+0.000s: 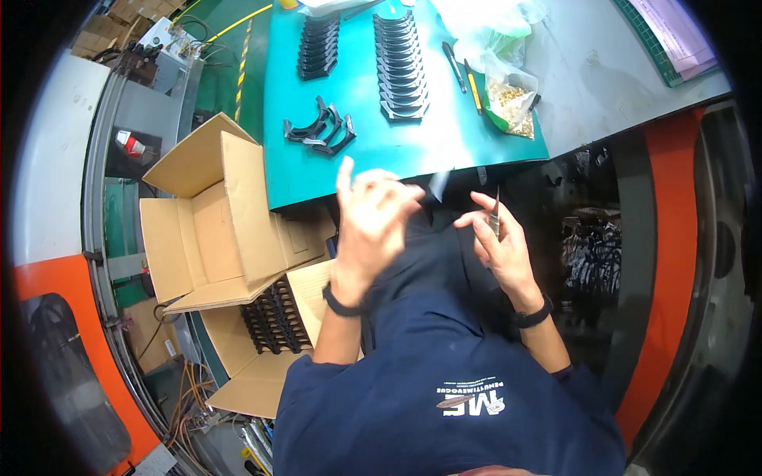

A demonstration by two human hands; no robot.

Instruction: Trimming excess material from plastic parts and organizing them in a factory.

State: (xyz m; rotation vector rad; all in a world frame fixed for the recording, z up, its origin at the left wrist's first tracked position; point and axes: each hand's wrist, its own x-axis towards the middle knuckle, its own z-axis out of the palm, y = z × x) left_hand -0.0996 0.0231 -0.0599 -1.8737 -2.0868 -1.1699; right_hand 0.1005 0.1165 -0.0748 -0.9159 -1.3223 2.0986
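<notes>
My left hand (371, 226) is raised in front of the table's near edge, its fingers smeared by motion. Just right of its fingertips is a blurred pale grey piece (439, 185); whether the hand touches it I cannot tell. My right hand (504, 250) holds a small knife with a pointed blade (495, 218), tip upward, and its index finger reaches out to the left. On the green table mat (357, 174) lie a few loose black curved parts (321, 131), closest to my left hand. Beyond them stand two rows of like parts, a shorter row (319, 49) and a longer row (402, 71).
A black pen (455, 67), a yellow cutter (474, 86) and a plastic bag of small brass-coloured pieces (512, 107) lie at the mat's right. An open cardboard box (210, 218) stands on the left, above another box holding black parts (276, 319). An orange-edged machine (671, 262) flanks the right.
</notes>
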